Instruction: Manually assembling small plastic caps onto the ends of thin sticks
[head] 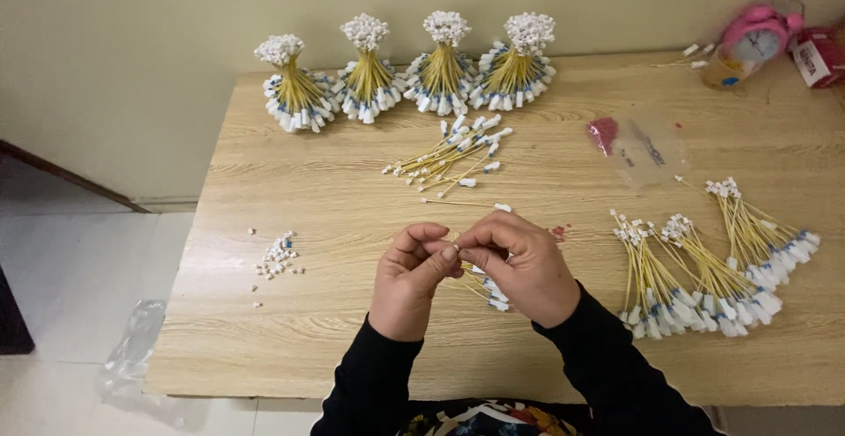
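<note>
My left hand [409, 278] and my right hand [519, 264] meet over the front middle of the wooden table [334, 330]. Both pinch the tip of a small bunch of thin yellow cables [488, 291] with white and blue connectors, which hangs under my right palm. What sits between the fingertips is too small to tell. A loose fan of the same yellow cables [453, 154] lies just beyond my hands. A small heap of tiny white caps [278, 256] lies to the left.
Several tied upright cable bundles [405, 80] stand in a row along the far edge. Three flat bundles [713, 269] lie at the right. A clear plastic bag with red bits [638, 146], a pink alarm clock [755, 40] and a red packet [819, 56] sit at the far right.
</note>
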